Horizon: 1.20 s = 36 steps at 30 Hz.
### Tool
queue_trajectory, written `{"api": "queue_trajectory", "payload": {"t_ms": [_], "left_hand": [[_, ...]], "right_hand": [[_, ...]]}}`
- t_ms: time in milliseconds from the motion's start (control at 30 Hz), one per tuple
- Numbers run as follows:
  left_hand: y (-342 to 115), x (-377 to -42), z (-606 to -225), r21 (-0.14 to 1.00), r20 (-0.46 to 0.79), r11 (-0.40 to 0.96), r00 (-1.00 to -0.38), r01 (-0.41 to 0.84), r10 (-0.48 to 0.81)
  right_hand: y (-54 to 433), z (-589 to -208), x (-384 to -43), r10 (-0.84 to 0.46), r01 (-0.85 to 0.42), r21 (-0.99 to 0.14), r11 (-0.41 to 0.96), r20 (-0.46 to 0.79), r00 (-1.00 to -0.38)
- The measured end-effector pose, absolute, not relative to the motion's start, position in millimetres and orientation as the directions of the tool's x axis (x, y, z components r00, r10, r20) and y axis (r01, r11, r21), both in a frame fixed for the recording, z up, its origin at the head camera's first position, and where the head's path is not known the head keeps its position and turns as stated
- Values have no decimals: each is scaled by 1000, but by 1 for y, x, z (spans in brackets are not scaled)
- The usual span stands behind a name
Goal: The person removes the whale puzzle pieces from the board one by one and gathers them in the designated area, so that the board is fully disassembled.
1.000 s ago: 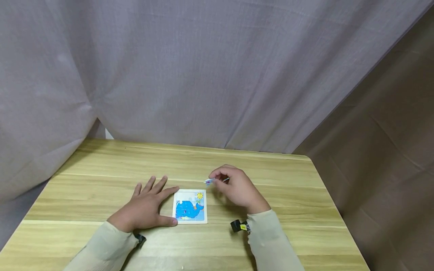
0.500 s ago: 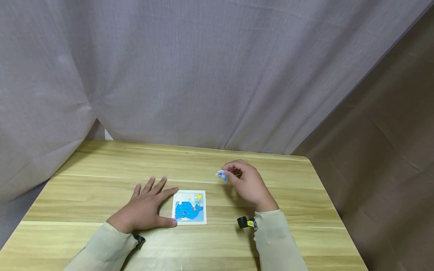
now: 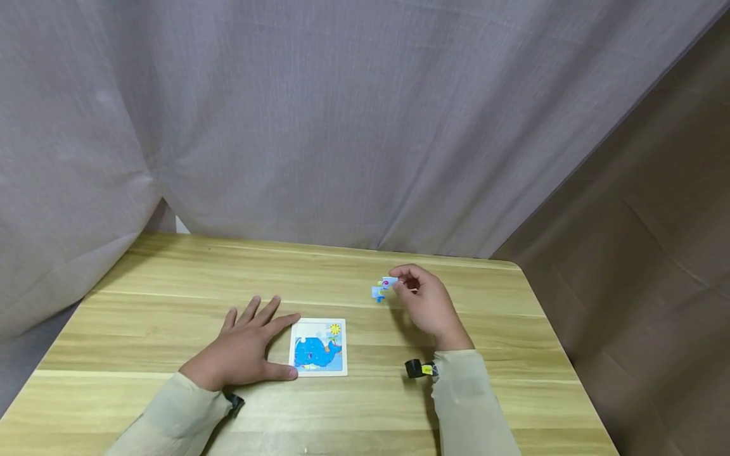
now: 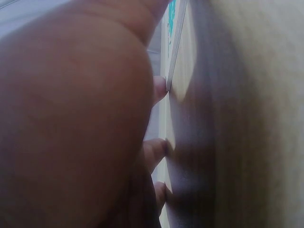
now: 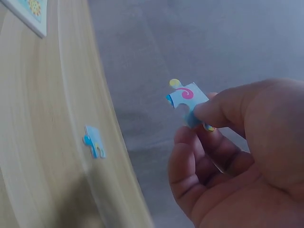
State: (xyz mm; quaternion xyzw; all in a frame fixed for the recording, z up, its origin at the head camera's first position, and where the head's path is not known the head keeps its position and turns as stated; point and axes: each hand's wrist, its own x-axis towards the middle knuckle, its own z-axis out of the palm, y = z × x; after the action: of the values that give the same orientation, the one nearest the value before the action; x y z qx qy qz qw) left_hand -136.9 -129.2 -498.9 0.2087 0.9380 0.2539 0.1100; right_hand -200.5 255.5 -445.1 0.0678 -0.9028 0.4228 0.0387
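Observation:
My right hand is raised over the table, right of the puzzle. Thumb and fingers pinch a light-blue jigsaw piece with a pink swirl. Below the thumb a coloured edge shows; I cannot tell if it belongs to a second piece. Another jigsaw piece, pale blue with a bright blue tab, lies on the table just under that hand. My left hand lies spread on the table, its thumb and index fingertip touching the left side of the white puzzle frame, which holds a blue whale picture with a yellow sun.
The wooden table has a rounded far right corner. A grey curtain hangs behind it, and a brown cloth hangs along the right. Black wrist cameras are strapped to both wrists.
My right hand has moved right and away from the puzzle frame. A jigsaw piece now shows on the table beside the pinched one. The left hand has stayed in place.

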Motion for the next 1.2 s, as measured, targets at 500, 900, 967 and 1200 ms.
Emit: {"api": "queue_trajectory", "payload": {"t_ms": [500, 900, 967, 1200], "left_hand": [[-127, -136, -494, 513, -107, 787, -884, 342, 454], [-128, -137, -497, 507, -95, 787, -885, 351, 456], [-128, -137, -498, 507, -94, 787, -885, 352, 456], [-128, -137, -497, 506, -94, 788, -885, 352, 456]], "right_hand": [[270, -460, -209, 21, -60, -800, 596, 90, -996], [279, -470, -215, 109, 46, -804, 592, 23, -994], [279, -472, -216, 121, 64, -805, 590, 10, -993], [280, -475, -218, 153, 106, -791, 603, -16, -988]]}}
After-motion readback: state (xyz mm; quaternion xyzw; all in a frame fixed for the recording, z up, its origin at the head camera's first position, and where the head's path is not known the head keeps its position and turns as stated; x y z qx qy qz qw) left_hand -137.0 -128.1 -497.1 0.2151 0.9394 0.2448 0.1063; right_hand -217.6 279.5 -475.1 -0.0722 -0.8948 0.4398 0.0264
